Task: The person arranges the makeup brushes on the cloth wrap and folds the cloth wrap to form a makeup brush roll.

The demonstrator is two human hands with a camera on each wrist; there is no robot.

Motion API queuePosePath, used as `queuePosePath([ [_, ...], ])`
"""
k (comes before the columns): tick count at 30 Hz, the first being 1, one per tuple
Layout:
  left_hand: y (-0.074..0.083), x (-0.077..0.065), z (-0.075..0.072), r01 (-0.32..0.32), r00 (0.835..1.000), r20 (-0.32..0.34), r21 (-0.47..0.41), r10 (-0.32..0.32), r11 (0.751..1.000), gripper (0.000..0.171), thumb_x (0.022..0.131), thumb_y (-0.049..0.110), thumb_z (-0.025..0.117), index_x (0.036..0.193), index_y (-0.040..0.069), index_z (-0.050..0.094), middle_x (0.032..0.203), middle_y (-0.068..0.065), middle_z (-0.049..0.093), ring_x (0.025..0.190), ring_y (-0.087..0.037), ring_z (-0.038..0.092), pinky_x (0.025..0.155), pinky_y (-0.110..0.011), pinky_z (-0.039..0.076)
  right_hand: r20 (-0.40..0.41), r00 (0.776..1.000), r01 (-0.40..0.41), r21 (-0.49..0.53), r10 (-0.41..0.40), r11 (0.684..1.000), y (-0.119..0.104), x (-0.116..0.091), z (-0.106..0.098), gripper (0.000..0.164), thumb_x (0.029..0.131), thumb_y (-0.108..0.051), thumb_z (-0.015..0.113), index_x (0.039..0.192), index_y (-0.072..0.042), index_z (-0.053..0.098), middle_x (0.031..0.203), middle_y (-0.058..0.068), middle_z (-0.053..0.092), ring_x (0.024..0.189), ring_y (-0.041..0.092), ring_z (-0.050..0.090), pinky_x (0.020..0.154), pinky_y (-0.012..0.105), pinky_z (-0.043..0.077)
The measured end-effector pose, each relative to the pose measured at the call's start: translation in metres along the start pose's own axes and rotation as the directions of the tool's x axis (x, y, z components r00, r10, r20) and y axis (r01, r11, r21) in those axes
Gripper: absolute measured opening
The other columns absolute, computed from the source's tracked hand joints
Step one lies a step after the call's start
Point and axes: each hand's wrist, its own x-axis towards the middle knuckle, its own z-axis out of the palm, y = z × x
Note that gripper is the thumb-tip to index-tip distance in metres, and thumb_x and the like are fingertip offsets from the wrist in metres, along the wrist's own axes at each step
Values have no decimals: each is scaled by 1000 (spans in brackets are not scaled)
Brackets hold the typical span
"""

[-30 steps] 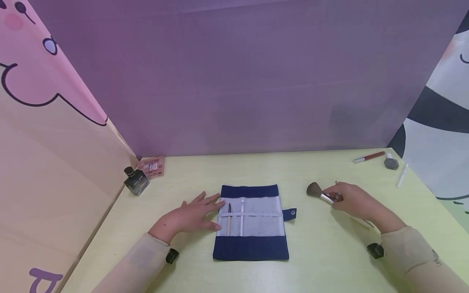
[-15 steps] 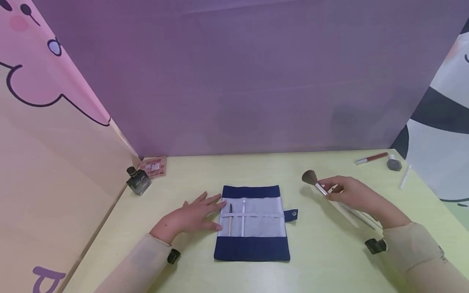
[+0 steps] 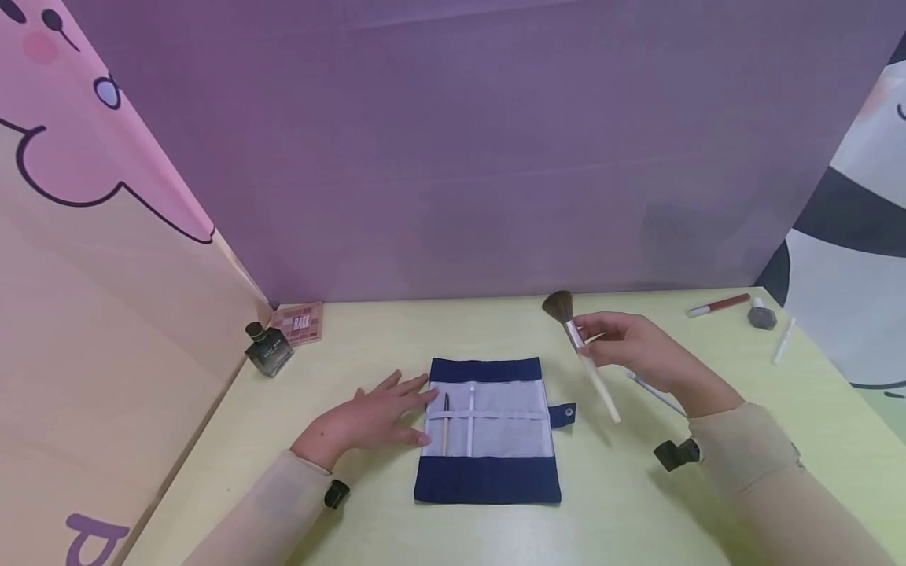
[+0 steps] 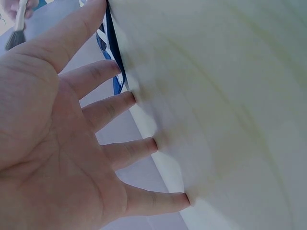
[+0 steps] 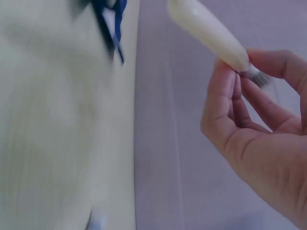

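Observation:
My right hand pinches a large makeup brush near its metal ferrule, above the table. Its dark bristles point up and the pale handle slants down right; in the right wrist view the handle comes toward the camera. Left of it lies an unrolled navy and grey brush roll. A thin dark-tipped brush and a slim white stick-like tool sit under its elastic band. My left hand has its fingers spread, fingertips at the roll's left edge; the left wrist view shows an empty palm.
Another slender tool lies partly behind the right forearm. At back right are a red-and-clear tube, a small grey bottle and a white stick. A dark glass bottle and a pink palette stand back left.
My right hand has lifted the makeup brush and carried it leftward, turning it more upright. The slender tool beneath now shows apart from it. My left hand stays put.

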Motion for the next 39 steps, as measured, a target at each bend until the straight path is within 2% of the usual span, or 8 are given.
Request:
queuePosePath([
  [5, 0, -1, 0, 5, 1000, -3, 2, -5, 1000, 81, 98, 56, 71, 167, 29, 39, 181, -3, 21, 167, -50, 10, 114, -94, 13, -61, 998, 26, 153, -17, 988, -11, 28, 22, 58, 100, -7, 69, 154, 4, 50, 135, 19, 64, 105, 5, 71, 91, 25, 63],
  [10, 0, -1, -1, -12, 1000, -4, 5, 12, 1000, 81, 99, 56, 70, 167, 28, 39, 181, -4, 21, 167, -50, 10, 113, -94, 13, -115, 993, 42, 254, -13, 966, -16, 52, 44, 57, 100, -1, 66, 153, 8, 46, 123, 11, 63, 103, 9, 70, 90, 26, 65],
  [14, 2, 2, -3, -24, 1000, -2, 2, 24, 1000, 80, 99, 56, 70, 167, 29, 38, 181, -4, 21, 167, -50, 9, 114, -94, 12, -125, 992, 31, 306, 8, 952, -18, 64, 61, 57, 98, 4, 66, 150, 8, 44, 121, 12, 61, 100, 12, 69, 89, 28, 66],
  [18, 4, 3, -4, -11, 1000, 8, 1, 11, 1000, 81, 98, 56, 71, 167, 30, 38, 182, -3, 21, 168, -48, 8, 115, -93, 11, -122, 992, 6, 292, 31, 956, -20, 74, 78, 57, 98, 4, 66, 149, 6, 41, 127, 18, 58, 103, 18, 68, 92, 36, 67],
  [24, 7, 3, -6, -3, 1000, 8, 1, 3, 1000, 81, 98, 55, 71, 167, 29, 38, 182, -3, 20, 168, -48, 7, 116, -93, 11, -164, 983, -39, 257, 83, 966, -20, 84, 96, 52, 98, 5, 66, 144, 4, 41, 131, 25, 56, 111, 29, 66, 98, 49, 64],
  [34, 4, 0, -4, 16, 1000, 13, 6, -16, 1000, 80, 98, 56, 71, 167, 31, 38, 182, -1, 20, 168, -47, 8, 117, -92, 11, -125, 976, -140, 251, 176, 958, -14, 85, 113, 56, 100, 0, 67, 148, 1, 37, 128, 22, 55, 110, 33, 74, 97, 45, 65],
  [39, 1, -1, -2, 24, 1000, 12, 1, -24, 1000, 81, 98, 57, 71, 167, 31, 38, 182, -2, 21, 168, -47, 8, 116, -92, 11, -78, 978, -166, 255, 191, 953, -12, 84, 120, 63, 99, 1, 66, 152, 1, 32, 124, 22, 55, 109, 34, 75, 94, 44, 66],
])
